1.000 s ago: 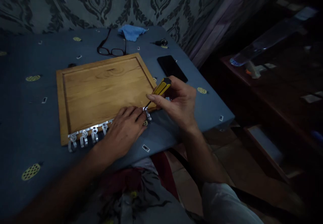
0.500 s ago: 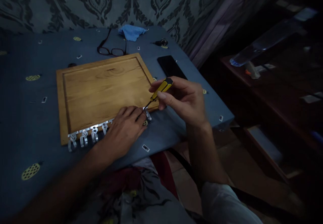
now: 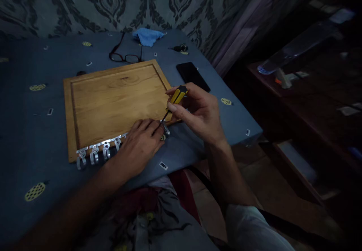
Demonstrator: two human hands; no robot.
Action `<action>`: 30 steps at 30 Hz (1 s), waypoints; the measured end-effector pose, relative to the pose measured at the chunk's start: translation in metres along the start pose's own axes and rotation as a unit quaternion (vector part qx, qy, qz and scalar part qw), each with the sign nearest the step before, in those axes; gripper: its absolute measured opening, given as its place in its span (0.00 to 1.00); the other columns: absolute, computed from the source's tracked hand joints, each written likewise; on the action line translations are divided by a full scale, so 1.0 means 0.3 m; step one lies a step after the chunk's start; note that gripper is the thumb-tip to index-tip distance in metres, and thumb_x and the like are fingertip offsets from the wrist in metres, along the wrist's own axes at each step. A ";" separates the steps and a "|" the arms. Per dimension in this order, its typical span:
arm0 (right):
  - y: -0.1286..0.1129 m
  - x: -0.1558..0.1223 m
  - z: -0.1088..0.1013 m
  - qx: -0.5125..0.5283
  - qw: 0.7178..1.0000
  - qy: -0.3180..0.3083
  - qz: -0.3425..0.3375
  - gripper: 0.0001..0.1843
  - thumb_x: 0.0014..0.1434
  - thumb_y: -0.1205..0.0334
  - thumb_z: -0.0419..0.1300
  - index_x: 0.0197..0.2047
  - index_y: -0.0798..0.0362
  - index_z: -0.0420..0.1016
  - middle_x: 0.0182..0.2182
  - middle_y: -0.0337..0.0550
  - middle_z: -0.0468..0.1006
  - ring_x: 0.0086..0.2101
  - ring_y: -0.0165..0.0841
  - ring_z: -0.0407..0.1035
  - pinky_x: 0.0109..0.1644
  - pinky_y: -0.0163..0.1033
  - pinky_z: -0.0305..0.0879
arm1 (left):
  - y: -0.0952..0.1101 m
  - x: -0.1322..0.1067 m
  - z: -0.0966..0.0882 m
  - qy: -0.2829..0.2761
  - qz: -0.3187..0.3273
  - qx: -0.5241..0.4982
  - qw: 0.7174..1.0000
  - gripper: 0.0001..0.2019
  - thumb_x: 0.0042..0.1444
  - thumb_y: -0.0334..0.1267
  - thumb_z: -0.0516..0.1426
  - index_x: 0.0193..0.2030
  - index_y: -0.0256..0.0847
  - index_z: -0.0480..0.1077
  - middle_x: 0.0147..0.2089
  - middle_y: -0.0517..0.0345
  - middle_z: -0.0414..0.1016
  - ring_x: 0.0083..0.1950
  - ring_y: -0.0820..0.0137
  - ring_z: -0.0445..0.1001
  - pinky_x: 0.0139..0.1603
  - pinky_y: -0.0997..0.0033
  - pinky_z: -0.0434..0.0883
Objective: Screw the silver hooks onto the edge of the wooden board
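Note:
A wooden board with a raised frame lies on the table. Along its near edge runs a metal hook rail with several silver double hooks. My left hand is closed over the rail's right part, hiding some of it, with fingers bent onto the board's edge. In my right hand is a small yellow-and-black screwdriver, gripped by the handle between thumb and fingers. Its thin shaft slants down to the rail's right end, beside my left fingers. The exact contact of its tip is too small to make out.
Behind the board lie eyeglasses, a blue cloth and a small dark object. A black phone is to the right. The patterned tablecloth covers the table. Farther right, a clear bottle lies tilted over a dark red surface.
My right hand and the screwdriver handle have shifted a little left, so the screwdriver stands steeper. My left hand, the board and the rail look the same.

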State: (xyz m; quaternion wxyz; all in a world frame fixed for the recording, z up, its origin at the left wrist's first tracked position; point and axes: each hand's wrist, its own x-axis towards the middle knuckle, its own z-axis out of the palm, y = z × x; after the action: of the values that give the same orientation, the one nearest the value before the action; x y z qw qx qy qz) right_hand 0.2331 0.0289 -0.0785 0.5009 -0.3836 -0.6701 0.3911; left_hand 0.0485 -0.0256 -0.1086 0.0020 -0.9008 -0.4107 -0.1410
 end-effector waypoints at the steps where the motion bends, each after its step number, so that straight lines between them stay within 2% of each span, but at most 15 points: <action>1: -0.001 -0.003 -0.009 -0.003 1.000 -0.007 -0.009 0.20 0.58 0.43 0.74 0.41 0.49 0.80 0.34 0.37 0.76 0.27 0.26 0.71 0.27 0.33 0.72 | 0.001 0.000 0.000 0.003 0.000 -0.001 1.000 0.15 0.69 0.37 0.62 0.57 0.30 0.76 0.56 0.43 0.82 0.58 0.52 0.78 0.60 0.50 0.76; 2: -0.002 -0.005 -0.016 -0.005 1.000 0.003 -0.020 0.18 0.59 0.44 0.73 0.41 0.49 0.81 0.35 0.37 0.76 0.26 0.26 0.71 0.28 0.33 0.72 | 0.001 -0.001 0.001 0.004 0.002 -0.002 1.000 0.15 0.68 0.37 0.62 0.57 0.30 0.76 0.56 0.42 0.82 0.57 0.52 0.78 0.60 0.50 0.76; 6: -0.001 -0.017 -0.024 -0.008 0.992 0.116 -0.051 0.16 0.63 0.44 0.70 0.40 0.48 0.80 0.31 0.35 0.76 0.22 0.24 0.68 0.25 0.33 0.69 | 0.001 -0.003 0.000 0.010 0.005 -0.011 1.000 0.15 0.68 0.37 0.62 0.57 0.30 0.75 0.57 0.43 0.82 0.57 0.51 0.78 0.59 0.50 0.77; 7: 0.000 -0.019 -0.022 -0.010 0.991 0.126 -0.050 0.16 0.63 0.43 0.70 0.39 0.48 0.79 0.30 0.34 0.76 0.21 0.24 0.68 0.24 0.33 0.69 | 0.000 -0.003 -0.001 0.011 0.005 -0.012 1.000 0.15 0.68 0.37 0.62 0.57 0.30 0.75 0.57 0.43 0.81 0.57 0.51 0.78 0.59 0.51 0.77; 15: 0.035 -0.024 -0.001 -0.015 0.996 0.089 -0.028 0.16 0.60 0.46 0.73 0.38 0.48 0.78 0.29 0.34 0.73 0.22 0.25 0.69 0.27 0.35 0.73 | -0.001 -0.001 -0.001 -0.001 0.006 -0.003 1.000 0.14 0.68 0.38 0.63 0.56 0.32 0.75 0.56 0.45 0.81 0.57 0.52 0.78 0.60 0.51 0.76; 22: 0.047 -0.020 -0.007 -0.054 0.994 0.085 -0.052 0.14 0.63 0.47 0.71 0.38 0.48 0.77 0.29 0.35 0.72 0.24 0.27 0.69 0.26 0.36 0.70 | -0.002 -0.001 -0.005 -0.012 0.001 -0.014 1.000 0.12 0.70 0.37 0.60 0.55 0.32 0.75 0.57 0.44 0.81 0.58 0.53 0.77 0.60 0.51 0.75; 27: 0.032 -0.021 -0.006 -0.140 0.982 0.084 -0.099 0.19 0.60 0.47 0.73 0.30 0.48 0.72 0.26 0.35 0.68 0.26 0.29 0.65 0.29 0.39 0.69 | -0.006 0.001 -0.004 -0.018 0.009 -0.003 1.000 0.13 0.70 0.38 0.61 0.56 0.32 0.76 0.57 0.43 0.81 0.57 0.53 0.77 0.58 0.53 0.75; 30: 0.025 -0.024 0.002 -0.142 0.982 0.070 -0.098 0.19 0.60 0.46 0.73 0.32 0.48 0.73 0.27 0.36 0.71 0.27 0.30 0.67 0.31 0.39 0.70 | -0.004 0.002 -0.005 -0.015 0.003 0.000 1.000 0.13 0.69 0.37 0.62 0.56 0.32 0.76 0.56 0.44 0.81 0.57 0.53 0.78 0.59 0.52 0.75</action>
State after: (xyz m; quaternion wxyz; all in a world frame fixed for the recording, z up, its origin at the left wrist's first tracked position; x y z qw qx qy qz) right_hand 0.2350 0.0254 -0.0880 0.5230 -0.4098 -0.7165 0.2126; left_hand 0.0476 -0.0245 -0.1070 -0.0035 -0.9042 -0.4076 -0.1271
